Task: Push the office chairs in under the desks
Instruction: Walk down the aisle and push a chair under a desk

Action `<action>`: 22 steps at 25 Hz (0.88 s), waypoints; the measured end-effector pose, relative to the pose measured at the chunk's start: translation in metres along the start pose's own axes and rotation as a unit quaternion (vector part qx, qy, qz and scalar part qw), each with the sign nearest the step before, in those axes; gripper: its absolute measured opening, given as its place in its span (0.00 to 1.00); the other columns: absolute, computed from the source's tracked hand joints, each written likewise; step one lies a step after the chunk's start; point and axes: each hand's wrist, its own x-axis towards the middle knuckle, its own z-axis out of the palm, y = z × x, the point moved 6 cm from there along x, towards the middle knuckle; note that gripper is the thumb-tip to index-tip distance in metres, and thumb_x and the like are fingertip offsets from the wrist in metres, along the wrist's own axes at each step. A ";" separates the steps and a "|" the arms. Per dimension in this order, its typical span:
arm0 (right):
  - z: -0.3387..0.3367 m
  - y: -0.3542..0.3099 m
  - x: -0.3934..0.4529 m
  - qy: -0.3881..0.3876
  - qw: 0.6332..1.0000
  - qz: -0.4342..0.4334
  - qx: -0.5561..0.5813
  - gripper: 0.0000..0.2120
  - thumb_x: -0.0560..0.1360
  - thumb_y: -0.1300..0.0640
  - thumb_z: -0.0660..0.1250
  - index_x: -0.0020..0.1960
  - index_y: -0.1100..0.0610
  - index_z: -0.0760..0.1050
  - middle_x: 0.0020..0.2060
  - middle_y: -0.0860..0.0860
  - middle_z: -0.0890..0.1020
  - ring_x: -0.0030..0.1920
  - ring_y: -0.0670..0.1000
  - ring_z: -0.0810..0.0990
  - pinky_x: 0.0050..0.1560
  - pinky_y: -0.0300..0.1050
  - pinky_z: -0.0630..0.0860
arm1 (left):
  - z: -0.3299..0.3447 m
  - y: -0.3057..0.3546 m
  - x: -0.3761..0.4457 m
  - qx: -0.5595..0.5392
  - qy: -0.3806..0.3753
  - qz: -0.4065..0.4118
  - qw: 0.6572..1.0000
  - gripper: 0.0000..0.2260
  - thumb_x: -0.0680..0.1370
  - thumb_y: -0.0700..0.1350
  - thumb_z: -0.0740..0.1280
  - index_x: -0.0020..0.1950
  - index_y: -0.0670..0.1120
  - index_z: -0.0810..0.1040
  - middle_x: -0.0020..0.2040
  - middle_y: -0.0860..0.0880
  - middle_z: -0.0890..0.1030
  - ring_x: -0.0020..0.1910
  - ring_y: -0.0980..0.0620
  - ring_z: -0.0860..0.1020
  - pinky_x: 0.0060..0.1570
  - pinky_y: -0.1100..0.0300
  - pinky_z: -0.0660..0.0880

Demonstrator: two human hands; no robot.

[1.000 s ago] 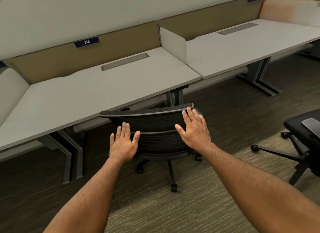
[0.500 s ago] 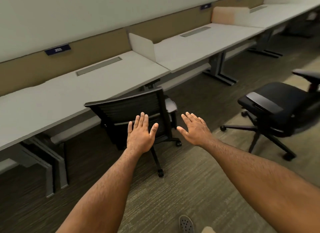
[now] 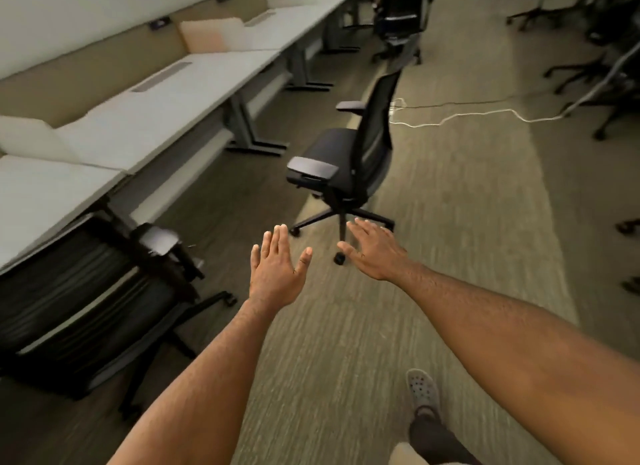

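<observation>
A black mesh-backed office chair (image 3: 83, 302) sits at the lower left, its seat under the near white desk (image 3: 45, 201). A second black office chair (image 3: 349, 156) stands out in the aisle ahead, away from the second desk (image 3: 166, 101), its backrest to the right. My left hand (image 3: 277, 274) and my right hand (image 3: 377, 250) are both held out in mid-air with fingers spread, holding nothing. The right hand is just in front of the aisle chair's wheeled base, not touching it.
A long row of white desks with dividers runs along the left wall. Another black chair (image 3: 398, 21) stands farther down the aisle, and several chair bases are at the right. A white cable (image 3: 460, 114) lies across the carpet. My shoe (image 3: 422, 392) is at the bottom.
Both hands have come off the first chair's backrest, which now sits in under its desk. The view has swung right, bringing the aisle chair in front of my hands.
</observation>
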 end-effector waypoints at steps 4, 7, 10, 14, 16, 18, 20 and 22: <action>-0.042 0.114 -0.002 0.015 0.998 0.062 0.001 0.35 0.81 0.34 0.47 0.81 0.54 0.52 0.81 0.53 0.54 0.80 0.53 0.51 0.78 0.52 0.48 | 0.041 0.100 0.055 0.026 -0.014 0.068 0.997 0.35 0.82 0.64 0.47 0.82 0.44 0.48 0.83 0.48 0.52 0.81 0.48 0.45 0.78 0.48 0.41; -0.076 0.201 0.007 0.031 0.995 0.090 0.014 0.35 0.81 0.34 0.47 0.81 0.54 0.52 0.80 0.54 0.54 0.80 0.53 0.51 0.78 0.52 0.49 | 0.076 0.188 0.100 0.023 -0.031 0.105 0.994 0.35 0.82 0.64 0.47 0.82 0.44 0.48 0.83 0.48 0.50 0.81 0.48 0.43 0.77 0.49 0.40; -0.111 0.286 0.019 0.041 0.992 0.117 0.019 0.35 0.81 0.35 0.48 0.81 0.55 0.51 0.81 0.54 0.54 0.80 0.53 0.51 0.77 0.53 0.48 | 0.114 0.280 0.143 0.017 -0.056 0.133 0.989 0.35 0.82 0.64 0.46 0.82 0.45 0.46 0.83 0.48 0.47 0.81 0.48 0.41 0.77 0.50 0.39; -0.152 0.375 0.030 0.042 0.988 0.149 0.025 0.35 0.82 0.36 0.46 0.81 0.55 0.50 0.81 0.54 0.52 0.80 0.53 0.50 0.78 0.54 0.48 | 0.145 0.375 0.194 0.019 -0.074 0.159 0.984 0.34 0.82 0.64 0.47 0.82 0.45 0.47 0.83 0.47 0.45 0.81 0.48 0.40 0.78 0.48 0.39; -0.167 0.409 0.037 0.043 0.986 0.159 0.026 0.35 0.82 0.36 0.45 0.81 0.55 0.49 0.81 0.54 0.53 0.80 0.54 0.50 0.78 0.54 0.48 | 0.151 0.405 0.217 0.020 -0.073 0.165 0.983 0.34 0.82 0.64 0.47 0.82 0.45 0.48 0.83 0.47 0.44 0.81 0.48 0.40 0.78 0.49 0.38; -0.176 0.435 0.049 0.047 0.986 0.159 0.021 0.35 0.82 0.35 0.44 0.81 0.55 0.50 0.81 0.55 0.54 0.80 0.55 0.51 0.78 0.55 0.49 | 0.154 0.423 0.242 0.019 -0.071 0.167 0.983 0.33 0.83 0.63 0.48 0.82 0.45 0.48 0.83 0.46 0.44 0.81 0.48 0.39 0.77 0.49 0.37; -0.180 0.454 0.068 0.042 0.987 0.152 0.017 0.35 0.81 0.35 0.44 0.81 0.55 0.50 0.80 0.55 0.54 0.80 0.55 0.51 0.78 0.56 0.49 | 0.157 0.434 0.270 0.009 -0.069 0.163 0.984 0.33 0.83 0.62 0.49 0.82 0.45 0.50 0.83 0.45 0.44 0.81 0.46 0.40 0.77 0.48 0.38; -0.182 0.470 0.091 0.036 0.989 0.145 0.015 0.36 0.81 0.35 0.43 0.81 0.55 0.50 0.80 0.55 0.54 0.80 0.54 0.51 0.78 0.56 0.49 | 0.163 0.439 0.300 0.008 -0.075 0.151 0.986 0.32 0.83 0.61 0.50 0.82 0.45 0.52 0.83 0.44 0.44 0.81 0.46 0.40 0.77 0.47 0.39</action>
